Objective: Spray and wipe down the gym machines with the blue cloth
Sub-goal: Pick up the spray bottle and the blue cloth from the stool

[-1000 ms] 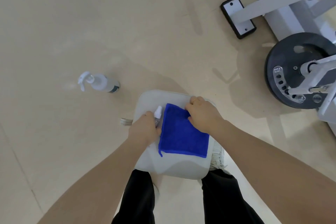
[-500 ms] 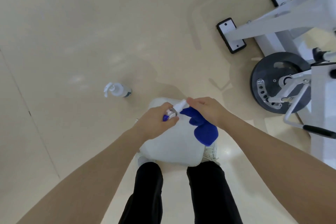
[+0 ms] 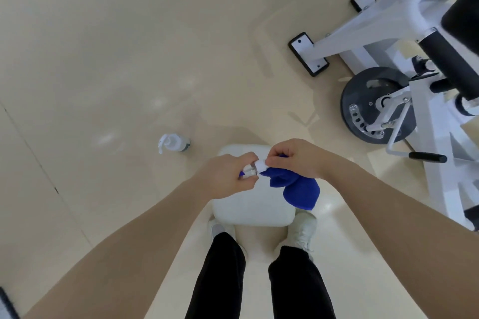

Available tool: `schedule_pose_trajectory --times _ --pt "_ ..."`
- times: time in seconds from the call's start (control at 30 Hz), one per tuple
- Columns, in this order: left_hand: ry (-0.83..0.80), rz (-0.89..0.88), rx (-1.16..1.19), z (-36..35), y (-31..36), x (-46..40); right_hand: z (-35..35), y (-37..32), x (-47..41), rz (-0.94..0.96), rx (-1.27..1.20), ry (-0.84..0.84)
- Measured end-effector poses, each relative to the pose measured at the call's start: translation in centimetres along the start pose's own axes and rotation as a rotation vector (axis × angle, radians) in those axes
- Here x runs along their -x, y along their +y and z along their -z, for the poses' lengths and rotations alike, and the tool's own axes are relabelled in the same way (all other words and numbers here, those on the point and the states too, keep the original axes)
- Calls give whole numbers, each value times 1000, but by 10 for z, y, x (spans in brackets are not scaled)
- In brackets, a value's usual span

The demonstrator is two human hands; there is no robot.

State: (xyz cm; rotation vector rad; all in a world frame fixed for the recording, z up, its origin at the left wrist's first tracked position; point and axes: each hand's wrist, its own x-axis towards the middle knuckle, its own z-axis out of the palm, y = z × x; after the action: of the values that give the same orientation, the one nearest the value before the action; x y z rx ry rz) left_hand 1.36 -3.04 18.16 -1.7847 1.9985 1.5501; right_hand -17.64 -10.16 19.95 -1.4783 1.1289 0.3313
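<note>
Two hands meet above a white seat pad (image 3: 252, 211). The left hand (image 3: 225, 178) grips a small spray bottle (image 3: 253, 170); the right hand (image 3: 294, 157) pinches its white cap while also holding the bunched blue cloth (image 3: 298, 190), which hangs down over the pad. A second spray bottle (image 3: 173, 142) lies on the floor (image 3: 103, 59), well left. A white gym machine (image 3: 404, 80) stands to the right.

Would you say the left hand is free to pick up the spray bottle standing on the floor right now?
Probably not yet: the left hand grips a small spray bottle, though nothing blocks the floor bottle off to its left.
</note>
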Motion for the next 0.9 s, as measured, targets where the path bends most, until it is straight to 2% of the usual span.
schedule_pose_trajectory --times 0.23,0.4,0.53,0.63,0.73,0.9 --pt "-56 -25 -35 -35 -21 -9 -30 31 -6 -16 43 -16" --pt "55 168 -138 -35 -64 22 11 75 22 -155 18 102" --pt "144 78 -117 -35 -41 7 2 70 17 -204 25 72" --pt "199 46 -58 -49 -28 -5 -30 74 3 -257 198 127" --pt "187 39 0 -68 -34 -11 -62 91 -15 -364 332 204" --pt "288 76 247 -100 -56 -36 -111 114 -71 -321 440 328"
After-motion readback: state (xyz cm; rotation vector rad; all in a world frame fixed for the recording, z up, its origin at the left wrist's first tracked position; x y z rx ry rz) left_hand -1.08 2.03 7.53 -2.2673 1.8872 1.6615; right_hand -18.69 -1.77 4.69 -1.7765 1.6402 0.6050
